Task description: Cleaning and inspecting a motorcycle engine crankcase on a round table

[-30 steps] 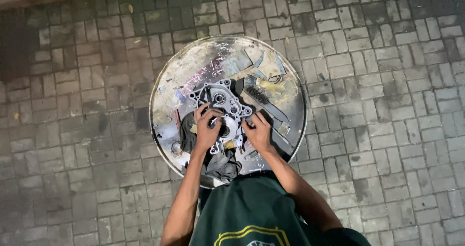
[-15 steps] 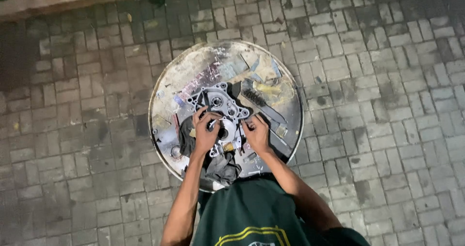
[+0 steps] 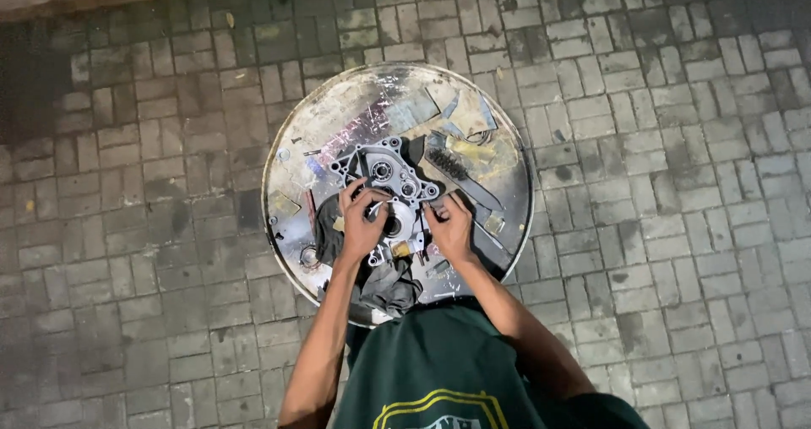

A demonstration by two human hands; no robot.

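Engine casing (image 3: 384,176): pale metal part with round bores, lying near the middle of the round tray.
Left hand (image 3: 361,226): fingers curled onto the casing's lower edge.
Right hand (image 3: 449,229): fingers bent, pressing on the casing's right side.
Tray (image 3: 338,112): scuffed metal disc on the paved floor (image 3: 676,184).
Brush (image 3: 456,171): dark, beside the casing.
Rag (image 3: 389,285): grey, under the wrists.
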